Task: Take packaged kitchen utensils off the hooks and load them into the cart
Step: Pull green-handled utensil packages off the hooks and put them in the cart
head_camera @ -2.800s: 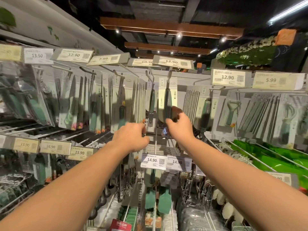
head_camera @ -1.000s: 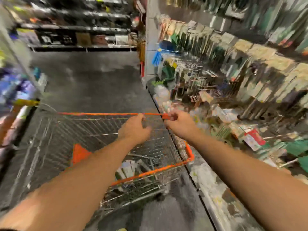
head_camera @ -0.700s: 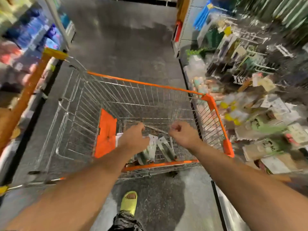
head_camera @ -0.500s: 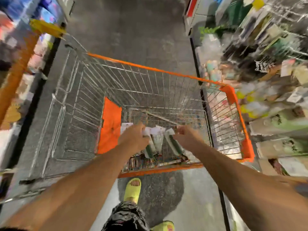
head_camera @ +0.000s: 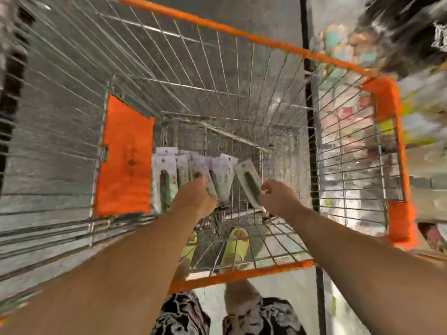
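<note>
Blurred shop shelves (head_camera: 411, 32) run along the right of the grey floor (head_camera: 266, 15), and our wire cart (head_camera: 217, 27) with its orange rim fills the view. Both our arms reach down into it. Our left hand (head_camera: 193, 198) grips a fan of white utensil packs (head_camera: 169, 175) low inside the cart. Our right hand (head_camera: 275, 195) pinches one more utensil pack (head_camera: 248, 176) just beside them.
</note>
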Demonstrator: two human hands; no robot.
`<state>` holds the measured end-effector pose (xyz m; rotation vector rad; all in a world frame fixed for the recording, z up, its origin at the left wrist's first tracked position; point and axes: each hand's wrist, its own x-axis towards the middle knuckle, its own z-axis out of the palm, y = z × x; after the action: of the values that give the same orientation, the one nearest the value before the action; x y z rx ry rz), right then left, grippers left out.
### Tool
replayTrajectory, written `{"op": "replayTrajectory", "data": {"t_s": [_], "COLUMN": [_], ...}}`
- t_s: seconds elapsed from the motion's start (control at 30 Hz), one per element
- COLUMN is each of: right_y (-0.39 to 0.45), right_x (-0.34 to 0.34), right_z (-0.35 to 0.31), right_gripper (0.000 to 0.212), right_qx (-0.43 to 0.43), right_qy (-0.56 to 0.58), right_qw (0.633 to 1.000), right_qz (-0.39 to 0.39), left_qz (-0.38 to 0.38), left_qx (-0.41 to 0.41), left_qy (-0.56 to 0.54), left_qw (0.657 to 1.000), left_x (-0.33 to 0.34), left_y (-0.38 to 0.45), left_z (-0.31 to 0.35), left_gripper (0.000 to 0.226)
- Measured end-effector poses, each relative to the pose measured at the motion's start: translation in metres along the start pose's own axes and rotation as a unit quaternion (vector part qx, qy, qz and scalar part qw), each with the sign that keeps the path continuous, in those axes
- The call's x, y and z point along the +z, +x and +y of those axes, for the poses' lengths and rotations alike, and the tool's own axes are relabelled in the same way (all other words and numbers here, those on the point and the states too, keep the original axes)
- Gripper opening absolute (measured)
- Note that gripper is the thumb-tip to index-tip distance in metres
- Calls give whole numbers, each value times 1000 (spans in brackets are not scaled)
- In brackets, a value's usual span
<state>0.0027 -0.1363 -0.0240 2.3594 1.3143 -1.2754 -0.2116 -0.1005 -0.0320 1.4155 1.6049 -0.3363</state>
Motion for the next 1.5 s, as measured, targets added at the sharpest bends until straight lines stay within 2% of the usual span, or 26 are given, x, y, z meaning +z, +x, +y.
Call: {"op": "replayTrajectory", "data": {"t_s": [0.13, 0.23, 0.33, 0.43, 0.57, 0.67, 0.77, 1.0, 1.1, 1.13, 1.23, 1.33, 1.4, 1.5], "right_y": [39, 64, 83, 99, 108, 110, 109, 110, 107, 106, 104, 104, 104, 100], "right_x": [12, 23, 34, 43, 58, 65, 65, 69, 63, 61, 47, 39, 40, 46], "right_z": [17, 23, 31, 39, 46, 45, 43, 46, 43, 42, 36, 23, 13, -2], "right_gripper": [36, 37, 33, 36, 50, 62, 64, 50, 59, 62, 60, 58, 67, 48], "right_qx": [13, 13, 0, 9, 21, 33, 37, 78, 88, 81, 63, 69, 89, 140], "right_qy": [-43, -63, -97, -121, -98, -99, -113, -131, -112, -111, -27, 143, 267, 410], "right_qw": [998, 996, 994, 992, 995, 995, 993, 988, 989, 989, 994, 985, 959, 895], "right_qz": [-42, -57, -41, -31, -30, -2, 9, 5, 29, 44, 85, 62, 14, -104], "left_qz": [-32, -13, 22, 26, 22, 11, -3, -35, -45, -52, -57, -59, -67, -64], "left_qx": [-56, -82, -88, -89, -88, -102, -109, -117, -127, -132, -177, -243, -278, -300], "left_qy": [7, 0, 19, 38, 11, 11, 20, 26, 3, -12, -79, -159, -199, -234], "left_qw": [998, 997, 996, 995, 996, 995, 994, 992, 991, 990, 979, 955, 937, 923], "left_x": [17, 18, 20, 21, 18, 18, 19, 19, 19, 19, 19, 23, 29, 39], "left_y": [22, 37, 48, 56, 61, 61, 60, 62, 61, 61, 61, 62, 62, 60], "left_z": [-4, -9, -14, -20, -24, -23, -23, -25, -27, -26, -22, -15, -11, -7], "left_gripper": [39, 34, 43, 37, 39, 42, 45, 35, 23, 27, 36, 35, 32, 29]}}
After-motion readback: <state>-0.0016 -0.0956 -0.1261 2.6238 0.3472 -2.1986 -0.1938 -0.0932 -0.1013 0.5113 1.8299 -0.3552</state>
